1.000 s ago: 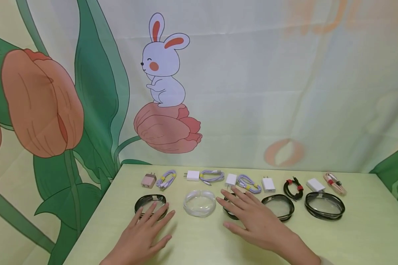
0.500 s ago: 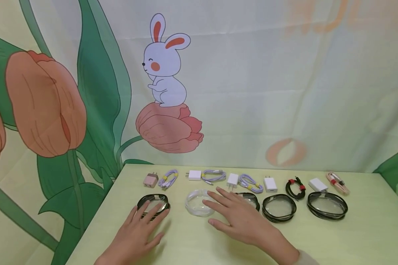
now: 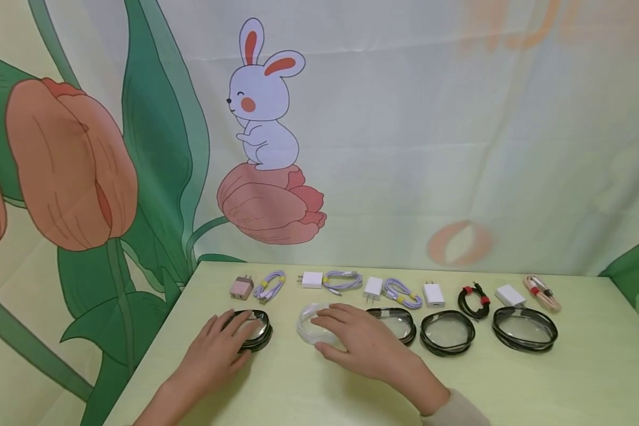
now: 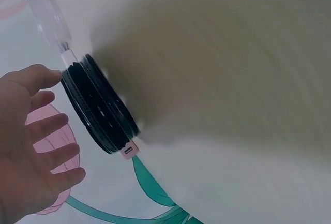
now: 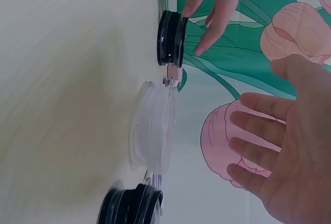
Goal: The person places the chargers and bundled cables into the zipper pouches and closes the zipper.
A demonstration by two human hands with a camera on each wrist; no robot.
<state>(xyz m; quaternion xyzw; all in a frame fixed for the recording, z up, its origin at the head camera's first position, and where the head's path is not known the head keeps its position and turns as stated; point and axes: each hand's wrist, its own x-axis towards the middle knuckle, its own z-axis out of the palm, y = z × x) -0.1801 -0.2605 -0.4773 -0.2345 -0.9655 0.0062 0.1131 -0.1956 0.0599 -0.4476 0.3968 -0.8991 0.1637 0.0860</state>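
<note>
My left hand [image 3: 210,354] hovers with loosely bent fingers over the leftmost round case [image 3: 267,336], which has black, zipper-like sides and a clear top. In the left wrist view its thumb tip lies at the edge of that black case [image 4: 101,107]; whether it touches, I cannot tell. Over a clear round case [image 3: 302,330] is my right hand [image 3: 363,344], hiding part of it. The right wrist view shows those right fingers [image 5: 258,128] spread and apart from the clear case [image 5: 152,131]. Neither hand holds anything.
Three more black-rimmed cases [image 3: 409,333] continue the row to the right. Behind stand a pink charger plug [image 3: 241,288], several white charger plugs [image 3: 312,280], and bundled cables: lilac [image 3: 402,294], black [image 3: 474,303] and pink [image 3: 542,294]. A printed curtain [image 3: 378,148] hangs behind the table.
My right hand has moved left from the middle black case to above the clear case. My left hand has shifted slightly left and forward over the leftmost case. The cases stay in place.
</note>
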